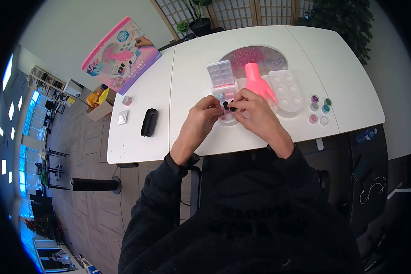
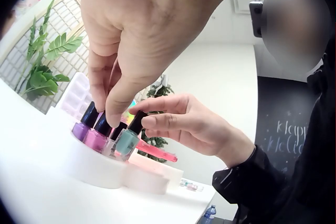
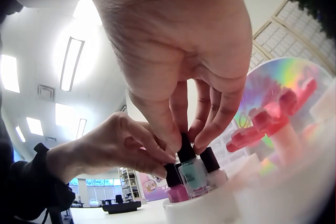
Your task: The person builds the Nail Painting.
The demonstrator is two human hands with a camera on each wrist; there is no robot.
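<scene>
My left hand (image 1: 200, 119) pinches the black cap of a pink nail polish bottle (image 2: 95, 141) between thumb and fingers. Close beside it, my right hand (image 1: 256, 113) pinches the black cap of a teal nail polish bottle (image 3: 193, 175). Both bottles stand upright at a rounded white holder (image 2: 100, 169). A purple nail polish bottle (image 2: 80, 130) stands at the far end of this row, and a pale bottle (image 3: 216, 176) shows beside the teal one in the right wrist view. From the head view, my fingers hide most of the bottles.
Behind my hands are an open clear compartment box (image 1: 220, 74), a pink model hand (image 1: 256, 82) and a white tray with round wells (image 1: 285, 91). Small glitter pots (image 1: 313, 118) sit at right. A black case (image 1: 149, 122) and a nail art box (image 1: 123, 55) are at left.
</scene>
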